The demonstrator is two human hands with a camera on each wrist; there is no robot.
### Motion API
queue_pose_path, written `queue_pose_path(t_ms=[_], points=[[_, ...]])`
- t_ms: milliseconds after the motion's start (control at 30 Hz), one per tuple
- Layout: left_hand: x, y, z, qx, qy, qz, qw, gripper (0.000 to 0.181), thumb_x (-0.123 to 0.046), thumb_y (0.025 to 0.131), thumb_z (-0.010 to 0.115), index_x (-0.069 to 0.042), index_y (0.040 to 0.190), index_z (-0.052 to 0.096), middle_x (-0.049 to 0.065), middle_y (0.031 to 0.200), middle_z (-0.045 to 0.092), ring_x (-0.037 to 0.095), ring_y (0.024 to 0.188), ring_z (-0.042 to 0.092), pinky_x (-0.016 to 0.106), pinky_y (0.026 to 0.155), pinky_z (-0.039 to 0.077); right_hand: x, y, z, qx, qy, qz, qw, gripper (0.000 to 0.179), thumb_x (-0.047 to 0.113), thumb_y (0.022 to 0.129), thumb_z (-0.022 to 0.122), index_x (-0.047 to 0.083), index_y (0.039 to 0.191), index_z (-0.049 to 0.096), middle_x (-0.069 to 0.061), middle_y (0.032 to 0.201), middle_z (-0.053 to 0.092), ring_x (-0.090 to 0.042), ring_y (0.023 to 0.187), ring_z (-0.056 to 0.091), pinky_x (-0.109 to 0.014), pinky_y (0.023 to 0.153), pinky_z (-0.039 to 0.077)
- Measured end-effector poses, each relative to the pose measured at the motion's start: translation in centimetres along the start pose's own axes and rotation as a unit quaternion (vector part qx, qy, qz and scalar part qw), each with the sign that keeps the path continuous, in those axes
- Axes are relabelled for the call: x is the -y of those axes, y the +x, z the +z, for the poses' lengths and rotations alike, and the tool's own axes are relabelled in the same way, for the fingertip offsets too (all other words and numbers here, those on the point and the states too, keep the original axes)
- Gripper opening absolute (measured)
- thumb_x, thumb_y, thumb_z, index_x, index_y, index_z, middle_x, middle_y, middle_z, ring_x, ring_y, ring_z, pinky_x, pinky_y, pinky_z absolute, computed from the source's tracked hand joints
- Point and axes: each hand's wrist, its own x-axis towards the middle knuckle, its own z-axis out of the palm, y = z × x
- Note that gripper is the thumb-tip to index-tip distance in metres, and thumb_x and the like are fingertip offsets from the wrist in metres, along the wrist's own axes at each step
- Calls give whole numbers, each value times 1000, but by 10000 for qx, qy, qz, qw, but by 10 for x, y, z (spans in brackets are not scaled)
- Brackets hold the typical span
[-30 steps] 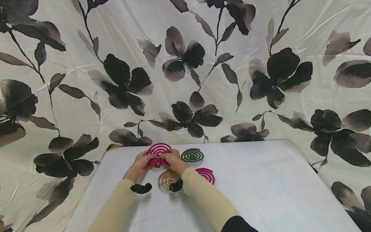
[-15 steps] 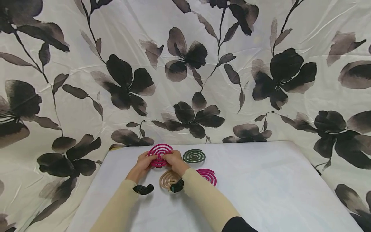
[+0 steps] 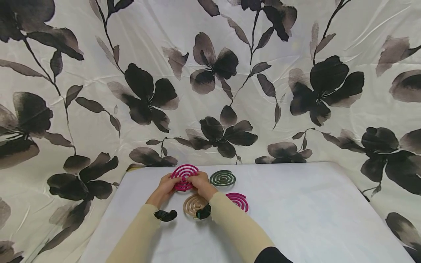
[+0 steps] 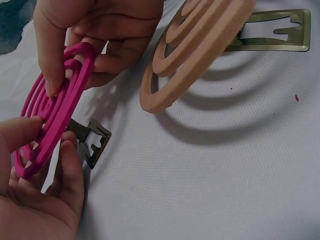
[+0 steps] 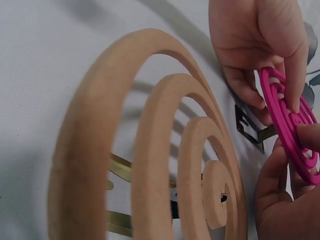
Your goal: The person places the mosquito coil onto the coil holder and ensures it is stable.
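Note:
A pink mosquito coil [image 3: 185, 168] is held tilted up at the table's far side. My left hand [image 3: 166, 185] grips its left edge and my right hand [image 3: 203, 185] its right edge, both thumbs on the coil's face. Behind this coil, in the left wrist view, a small metal stand [image 4: 99, 142] juts out just beyond my left fingertips [image 4: 67, 142]. Nearer to me, a tan mosquito coil [image 5: 155, 130] sits raised on a flat metal stand [image 4: 302, 30], partly hidden by my right wrist in the head view.
To the right of my hands lies a green coil [image 3: 223, 178]. A second pink coil [image 3: 239, 201] is partly covered by my right sleeve [image 3: 236, 223]. The white-covered table [image 3: 302, 212] ends at a floral cloth [image 3: 227, 80] hanging behind it.
The whole head view has shifted slightly, so everything sits a little farther right and lower. Both hands keep their grip on the pink coil, with little visible movement.

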Motion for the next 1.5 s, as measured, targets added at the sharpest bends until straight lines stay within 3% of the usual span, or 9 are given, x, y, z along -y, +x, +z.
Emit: queue_pose_path(t_ms=[300, 800, 1133, 1267, 1500], points=[[-2, 0, 2, 2, 29, 135, 9999, 49, -7, 94, 62, 11, 135, 41, 21, 122, 55, 9, 84, 59, 21, 68, 53, 0, 2, -1, -25, -78, -113, 9999, 37, 7, 80, 75, -4, 114, 63, -10, 96, 63, -15, 66, 54, -22, 51, 44], [-2, 2, 0, -97, 125, 50, 9999, 52, -11, 94, 63, 9, 137, 41, 22, 122, 55, 12, 82, 61, 26, 69, 56, 0, 5, 4, -141, -55, 37, 9999, 40, 7, 81, 76, -3, 116, 63, -12, 101, 63, -18, 78, 57, -24, 59, 48], [5, -2, -1, 81, -5, 48, 10000, 47, -8, 95, 60, 11, 134, 41, 15, 107, 61, 10, 78, 62, 24, 67, 56, -7, 1, 2, -139, 66, -7, 9999, 39, 6, 79, 77, -5, 115, 63, -12, 102, 64, -18, 85, 58, -25, 66, 52], [8, -2, 1, 121, -95, 83, 9998, 49, -6, 94, 60, 12, 134, 39, 18, 110, 60, 11, 79, 62, 24, 67, 56, -8, 0, -1, -110, -75, -20, 9999, 43, 7, 80, 77, -5, 118, 62, -11, 103, 63, -18, 84, 58, -24, 62, 50], [8, -2, -1, -58, 79, -14, 10000, 53, -8, 92, 66, 10, 135, 42, 20, 115, 59, 10, 80, 62, 23, 68, 55, -10, 4, 1, -74, -198, -66, 9998, 47, 8, 80, 77, -5, 122, 60, -14, 110, 63, -18, 91, 58, -28, 74, 53]])
